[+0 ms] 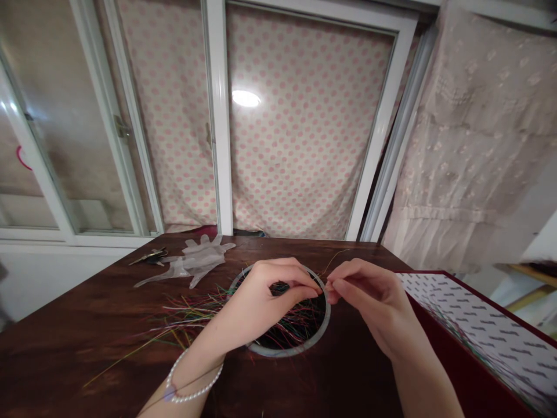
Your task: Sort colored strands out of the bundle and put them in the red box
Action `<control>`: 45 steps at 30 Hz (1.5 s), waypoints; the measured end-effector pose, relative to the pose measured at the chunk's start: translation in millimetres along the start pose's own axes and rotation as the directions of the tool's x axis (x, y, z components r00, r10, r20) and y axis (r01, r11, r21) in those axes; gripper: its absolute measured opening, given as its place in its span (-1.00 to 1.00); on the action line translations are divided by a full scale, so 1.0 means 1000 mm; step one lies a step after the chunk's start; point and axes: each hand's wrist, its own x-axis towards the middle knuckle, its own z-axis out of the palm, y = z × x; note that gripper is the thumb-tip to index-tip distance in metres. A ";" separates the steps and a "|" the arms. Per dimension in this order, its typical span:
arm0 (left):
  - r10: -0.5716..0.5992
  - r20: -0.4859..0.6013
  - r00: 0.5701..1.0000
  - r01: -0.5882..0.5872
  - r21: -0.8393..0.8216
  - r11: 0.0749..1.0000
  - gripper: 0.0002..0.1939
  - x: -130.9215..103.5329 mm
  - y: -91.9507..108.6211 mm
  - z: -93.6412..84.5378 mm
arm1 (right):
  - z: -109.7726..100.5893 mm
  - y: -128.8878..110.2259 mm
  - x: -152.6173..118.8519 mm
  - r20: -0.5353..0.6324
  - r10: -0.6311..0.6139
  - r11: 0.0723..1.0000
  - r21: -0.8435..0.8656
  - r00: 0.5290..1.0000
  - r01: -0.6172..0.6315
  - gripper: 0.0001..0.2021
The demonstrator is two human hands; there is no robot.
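Thin coloured wires (187, 313) lie in the lower centre of the frame, inside a round grey-rimmed container (327, 325) and across its left side onto the dark brown bench (108, 302). Red, green, yellow and pale strands are visible; one yellow strand (117, 364) extends toward the lower left.

Your left hand (278, 290) is positioned above the container, thumb and index finger closed to a narrow pinch near the right rim. Your right hand (369, 296) is just right of that rim, its thumb and fingers drawn together in a pinch facing the left fingertips. Whether a wire is gripped in either pinch is too fine to tell. A thin curved strand (337, 253) shows just above the right fingertips.

Your left wrist carries a white beaded bracelet (195, 397). A clear plastic glove (202, 258) lies on the bench, upper left of the container, with keys (152, 256) beside it. At lower right, an open dark red box (444, 348) with a white patterned lining holds further coloured strands (483, 351).
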 end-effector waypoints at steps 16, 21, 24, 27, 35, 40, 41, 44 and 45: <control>-0.123 -0.078 0.989 0.103 -0.222 0.969 -0.89 0.002 -0.002 0.005 | 0.007 0.008 0.003 -0.099 -0.015 0.997 0.079 0.995 0.023 -0.96; -0.229 -0.095 0.969 0.186 -0.336 0.923 -0.88 0.004 -0.006 0.008 | 0.013 0.008 0.000 -0.182 -0.335 0.894 -0.370 0.925 0.251 -0.88; -0.271 -0.095 0.958 0.215 -0.388 0.896 -0.88 0.004 -0.008 0.009 | 0.015 0.009 -0.002 -0.147 -0.506 0.760 -0.543 0.850 0.358 -0.79; -0.288 -0.091 0.953 0.225 -0.420 0.879 -0.88 0.003 -0.009 0.009 | 0.015 0.010 -0.003 -0.100 -0.615 0.653 -0.621 0.782 0.433 -0.72; -0.273 -0.037 0.961 0.226 -0.464 0.857 -0.89 0.003 -0.008 0.010 | 0.016 0.009 -0.002 -0.178 -0.525 0.774 -0.507 0.832 0.379 -0.78; -0.226 -0.022 0.974 0.183 -0.511 0.840 -0.88 0.003 -0.008 0.010 | 0.017 0.007 -0.002 -0.243 -0.429 0.846 -0.446 0.870 0.293 -0.82; -0.226 -0.023 0.974 0.179 -0.533 0.827 -0.88 0.002 -0.008 0.011 | 0.018 0.008 -0.002 -0.247 -0.429 0.845 -0.449 0.869 0.290 -0.82; -0.254 -0.046 0.966 0.177 -0.602 0.779 -0.89 0.001 -0.010 0.013 | 0.021 0.010 -0.003 -0.243 -0.484 0.803 -0.506 0.841 0.315 -0.80; -0.266 -0.057 0.962 0.175 -0.620 0.765 -0.89 0.000 -0.011 0.014 | 0.022 0.011 -0.003 -0.235 -0.520 0.772 -0.541 0.821 0.334 -0.78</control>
